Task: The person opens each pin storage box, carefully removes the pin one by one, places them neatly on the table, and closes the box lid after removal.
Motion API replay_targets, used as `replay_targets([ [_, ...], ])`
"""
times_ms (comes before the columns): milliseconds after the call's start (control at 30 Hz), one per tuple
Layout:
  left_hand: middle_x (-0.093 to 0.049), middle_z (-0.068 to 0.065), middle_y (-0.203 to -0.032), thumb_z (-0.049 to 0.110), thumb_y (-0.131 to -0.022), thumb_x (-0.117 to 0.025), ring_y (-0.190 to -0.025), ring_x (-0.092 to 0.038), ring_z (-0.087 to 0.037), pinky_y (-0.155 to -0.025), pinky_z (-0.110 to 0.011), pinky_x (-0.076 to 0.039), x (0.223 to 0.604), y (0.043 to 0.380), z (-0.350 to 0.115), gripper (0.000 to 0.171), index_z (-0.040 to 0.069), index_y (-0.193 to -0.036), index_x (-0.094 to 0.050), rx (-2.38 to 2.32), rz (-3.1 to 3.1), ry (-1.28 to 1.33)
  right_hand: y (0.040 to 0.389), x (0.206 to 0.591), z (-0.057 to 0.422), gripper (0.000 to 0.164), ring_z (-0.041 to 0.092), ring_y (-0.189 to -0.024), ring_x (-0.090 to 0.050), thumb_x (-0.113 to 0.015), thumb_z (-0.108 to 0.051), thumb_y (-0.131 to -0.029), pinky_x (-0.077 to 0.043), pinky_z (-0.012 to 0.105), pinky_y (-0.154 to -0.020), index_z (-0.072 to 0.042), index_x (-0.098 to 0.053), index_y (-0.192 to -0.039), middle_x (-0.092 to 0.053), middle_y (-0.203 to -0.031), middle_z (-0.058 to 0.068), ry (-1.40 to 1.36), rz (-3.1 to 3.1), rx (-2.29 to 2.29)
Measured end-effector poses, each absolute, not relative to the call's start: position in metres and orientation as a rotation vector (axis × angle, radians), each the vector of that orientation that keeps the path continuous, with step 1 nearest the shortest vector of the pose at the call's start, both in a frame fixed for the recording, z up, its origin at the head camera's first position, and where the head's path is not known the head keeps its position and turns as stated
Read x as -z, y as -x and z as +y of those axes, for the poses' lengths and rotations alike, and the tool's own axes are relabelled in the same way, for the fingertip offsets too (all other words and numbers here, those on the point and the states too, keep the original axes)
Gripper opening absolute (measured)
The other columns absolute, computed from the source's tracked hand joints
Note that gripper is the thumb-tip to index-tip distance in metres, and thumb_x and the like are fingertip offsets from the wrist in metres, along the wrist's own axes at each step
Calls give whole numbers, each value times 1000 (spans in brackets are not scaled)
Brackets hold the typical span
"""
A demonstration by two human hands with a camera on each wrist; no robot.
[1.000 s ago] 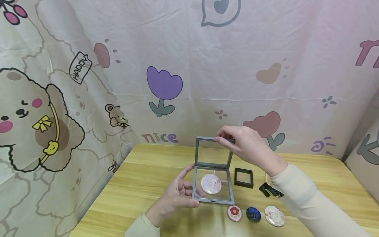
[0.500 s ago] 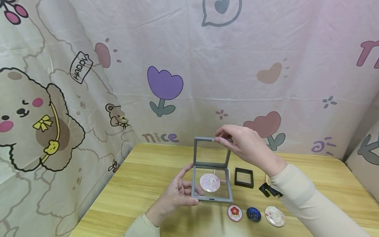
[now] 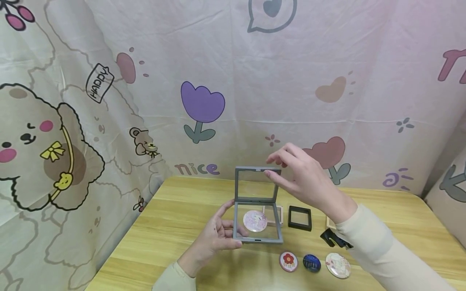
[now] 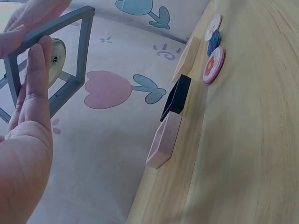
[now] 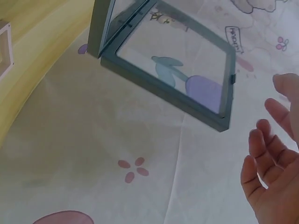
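In the head view my left hand (image 3: pixel 214 238) holds a grey hinged display frame (image 3: pixel 267 241) by its left side, thumb on the near corner, fingers beneath. Its lid stands raised, and a round pinkish badge (image 3: pixel 255 221) lies on the clear film of the lower half. The left wrist view shows the badge's metal back (image 4: pixel 57 59) through the film, beside the fingers (image 4: pixel 36 88). My right hand (image 3: pixel 302 173) hovers by the lid's upper right corner, fingers loosely bent. In the right wrist view that hand (image 5: pixel 275 172) is apart from the frame and holds nothing.
On the wooden table stand a pink frame (image 4: pixel 171 135), a black frame (image 3: pixel 310 220) and a beige frame (image 4: pixel 188 57). A black plastic piece (image 3: pixel 335 238) lies by the right sleeve. Nearer are a red-flower badge (image 3: pixel 288 261), a blue badge (image 3: pixel 312 263) and a pale badge (image 3: pixel 338 265).
My right hand has let go of the lid and risen slightly up and right. The display frame, in my left hand, has shifted a little left and upward in view, with its lid still raised.
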State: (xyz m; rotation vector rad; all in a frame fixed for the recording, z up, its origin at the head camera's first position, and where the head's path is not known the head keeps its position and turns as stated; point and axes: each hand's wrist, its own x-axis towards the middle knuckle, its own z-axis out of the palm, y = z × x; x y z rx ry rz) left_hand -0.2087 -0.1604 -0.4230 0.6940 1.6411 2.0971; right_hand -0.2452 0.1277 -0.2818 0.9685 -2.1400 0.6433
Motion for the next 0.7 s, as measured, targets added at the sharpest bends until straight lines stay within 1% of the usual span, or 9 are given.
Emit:
replay_targets([
  [133, -79, 4, -106, 2, -87, -83, -92, -76, -8, -85, -23, -64, 423, 209, -161, 123, 6, -170, 7, -2102, 1637, -694, 239, 284, 126, 22, 9, -83, -59, -87, -19, -88, -49, 19, -63, -15, -74, -105, -63, -92, -5, -1051, -2090, -646],
  [233, -79, 5, -106, 2, -87, -83, -92, -77, -8, -86, -23, -64, 423, 208, -162, 123, 7, -170, 7, -2114, 1630, -693, 232, 288, 123, 23, 8, -81, -59, -87, -21, -88, -49, 16, -63, -17, -73, -106, -64, -90, -7, -1125, -2115, -626],
  [367, -79, 5, -105, 2, -88, -82, -91, -78, -8, -86, -23, -63, 424, 208, -163, 120, 7, -170, 6, -2132, 1616, -706, 223, 295, 117, 31, 7, -84, -66, -86, -35, -90, -57, 20, -68, -19, -74, -113, -69, -98, -9, -1180, -2284, -555],
  [467, -80, 5, -105, 1, -88, -80, -91, -78, -8, -86, -23, -63, 424, 208, -163, 119, 8, -170, 6, -2138, 1606, -709, 218, 301, 112, 37, 4, -83, -66, -83, -45, -92, -59, 24, -72, -21, -74, -118, -71, -106, -10, -1205, -2451, -477],
  [600, -79, 5, -105, 1, -89, -80, -92, -78, -8, -86, -22, -63, 425, 208, -164, 119, 8, -170, 6, -2139, 1604, -700, 215, 309, 104, 43, 1, -75, -56, -81, -50, -91, -54, 22, -69, -20, -75, -121, -70, -108, -9, -1226, -2606, -422],
  [700, -79, 5, -105, 1, -88, -81, -92, -77, -8, -84, -21, -63, 425, 209, -164, 120, 8, -170, 6, -2145, 1602, -698, 214, 313, 99, 43, 0, -74, -54, -83, -50, -89, -52, 20, -68, -21, -76, -119, -70, -107, -7, -1230, -2643, -430],
])
